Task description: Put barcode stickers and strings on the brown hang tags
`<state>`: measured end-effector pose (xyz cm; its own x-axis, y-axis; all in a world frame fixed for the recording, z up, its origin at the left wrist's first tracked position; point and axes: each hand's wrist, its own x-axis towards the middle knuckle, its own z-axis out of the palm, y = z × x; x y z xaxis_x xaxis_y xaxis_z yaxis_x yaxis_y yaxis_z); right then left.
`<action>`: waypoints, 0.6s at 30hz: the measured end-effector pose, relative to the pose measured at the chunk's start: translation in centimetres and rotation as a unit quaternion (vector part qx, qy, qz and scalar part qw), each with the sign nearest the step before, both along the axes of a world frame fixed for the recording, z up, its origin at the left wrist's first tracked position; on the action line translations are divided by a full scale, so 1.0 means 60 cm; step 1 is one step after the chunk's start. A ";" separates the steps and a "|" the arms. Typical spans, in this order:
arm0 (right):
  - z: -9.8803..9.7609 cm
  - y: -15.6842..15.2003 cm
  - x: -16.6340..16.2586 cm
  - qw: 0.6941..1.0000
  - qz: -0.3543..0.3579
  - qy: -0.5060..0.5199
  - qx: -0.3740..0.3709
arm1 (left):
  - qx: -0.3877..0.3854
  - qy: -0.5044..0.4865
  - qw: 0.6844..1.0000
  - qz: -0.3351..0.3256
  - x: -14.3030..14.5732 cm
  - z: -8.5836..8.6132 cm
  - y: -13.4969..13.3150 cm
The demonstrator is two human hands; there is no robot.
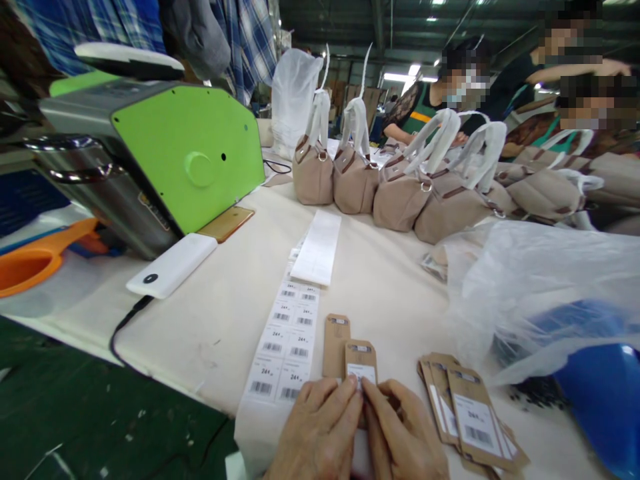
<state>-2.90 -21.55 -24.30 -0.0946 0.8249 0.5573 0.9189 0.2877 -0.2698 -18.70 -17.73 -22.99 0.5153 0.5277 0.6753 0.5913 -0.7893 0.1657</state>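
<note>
My left hand (317, 430) and my right hand (407, 430) meet at the table's near edge over a brown cardboard hang tag (360, 351). Their fingertips are pressed together on the white price sticker (358, 371) on its front; the lower part of the tag is hidden. Partly beneath it lies a second brown tag (334, 333). Left of my hands, a strip of price stickers (287, 327) runs away from me, its far end folded over blank side up. To the right is a loose pile of stickered hang tags (475, 423).
Beige handbags (353, 180) with wrapped handles line the back. A green machine (200, 153), steel flask (110, 193), white power bank (173, 265), phone (227, 224) and orange scissors (45, 257) stand left. A plastic bag (550, 273) and blue container (607, 400) are right. Co-workers stand behind.
</note>
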 end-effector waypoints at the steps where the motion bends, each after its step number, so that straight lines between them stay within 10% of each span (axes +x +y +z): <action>1: -0.002 0.000 -0.001 1.000 -0.014 -0.001 -0.009 | -0.003 -0.002 1.000 0.000 0.000 0.000 0.000; 18: 0.055 0.036 0.023 0.967 -0.014 0.213 -0.136 | -0.008 0.010 1.000 0.006 -0.001 0.002 -0.006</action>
<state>-1.54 -19.37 -20.99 0.1200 0.9457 0.3021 0.7139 0.1293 -0.6882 -18.76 -18.09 -22.89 0.5214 0.5451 0.6565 0.6043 -0.7791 0.1669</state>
